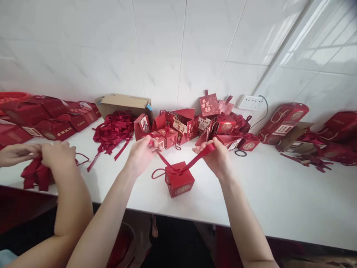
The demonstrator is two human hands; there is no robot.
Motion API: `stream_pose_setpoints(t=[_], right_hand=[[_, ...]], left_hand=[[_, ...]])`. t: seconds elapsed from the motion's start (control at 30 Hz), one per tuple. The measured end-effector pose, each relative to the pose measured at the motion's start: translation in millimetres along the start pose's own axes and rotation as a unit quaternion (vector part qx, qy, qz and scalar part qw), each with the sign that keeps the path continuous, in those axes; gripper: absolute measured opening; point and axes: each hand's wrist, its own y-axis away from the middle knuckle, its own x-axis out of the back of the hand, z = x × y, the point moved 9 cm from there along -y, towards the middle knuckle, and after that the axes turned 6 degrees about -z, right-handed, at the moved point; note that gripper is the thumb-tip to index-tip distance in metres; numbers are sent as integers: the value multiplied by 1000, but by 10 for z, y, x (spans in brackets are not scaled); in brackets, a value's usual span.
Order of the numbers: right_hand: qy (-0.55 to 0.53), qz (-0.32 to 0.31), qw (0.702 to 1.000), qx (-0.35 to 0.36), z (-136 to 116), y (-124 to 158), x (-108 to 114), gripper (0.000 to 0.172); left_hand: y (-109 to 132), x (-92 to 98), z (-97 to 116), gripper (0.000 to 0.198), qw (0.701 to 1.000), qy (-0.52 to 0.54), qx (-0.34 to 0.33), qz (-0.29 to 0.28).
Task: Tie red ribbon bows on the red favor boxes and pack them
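A small red gift box stands on the white table near its front edge, with a cord handle looped out to its left. From the top of the box a red ribbon rises in two ends, spread into a V. My left hand pinches one end, up and left of the box. The other end is gripped between the fingers of my right hand, up and right of it. Both hands are raised above the table, and neither touches the box itself.
Behind my hands lie several red boxes in a heap. Loose ribbons spill from a cardboard box. A co-worker's hands work at the left. Tall red boxes and a power strip are at right.
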Motion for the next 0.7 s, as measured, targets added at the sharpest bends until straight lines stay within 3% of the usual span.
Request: stream_pose_setpoints(t=[0.1,0.2,0.27,0.33,0.47,0.53,0.6,0.67,0.7], right_hand=[[20,-45,999,5,-26,-150,-362,49],[45,-53,996,48,-83,-189,-485,44],[111,-44,989,83,-136,-153,-445,37],[242,-39,966,89,-127,-82,-348,34],[500,-99,860,-36,294,85,-51,38],[542,-135,820,-125,589,185,128,48],[541,-161,803,-193,804,268,249,39],[533,-174,797,-224,881,302,306,24],[538,-176,792,-230,873,303,326,25]], left_hand=[[-162,-405,30,27,997,-6,17,-73],[-190,-582,23,30,992,-26,29,-119],[-177,-559,10,28,992,-23,35,-122],[-160,-452,15,24,994,-10,34,-104],[-133,-199,66,21,998,4,21,-56],[-125,-127,84,22,999,-4,18,-45],[-117,-90,96,21,999,-12,15,-38],[-109,-79,102,20,999,-15,16,-35],[-104,-79,105,20,999,-14,16,-34]])
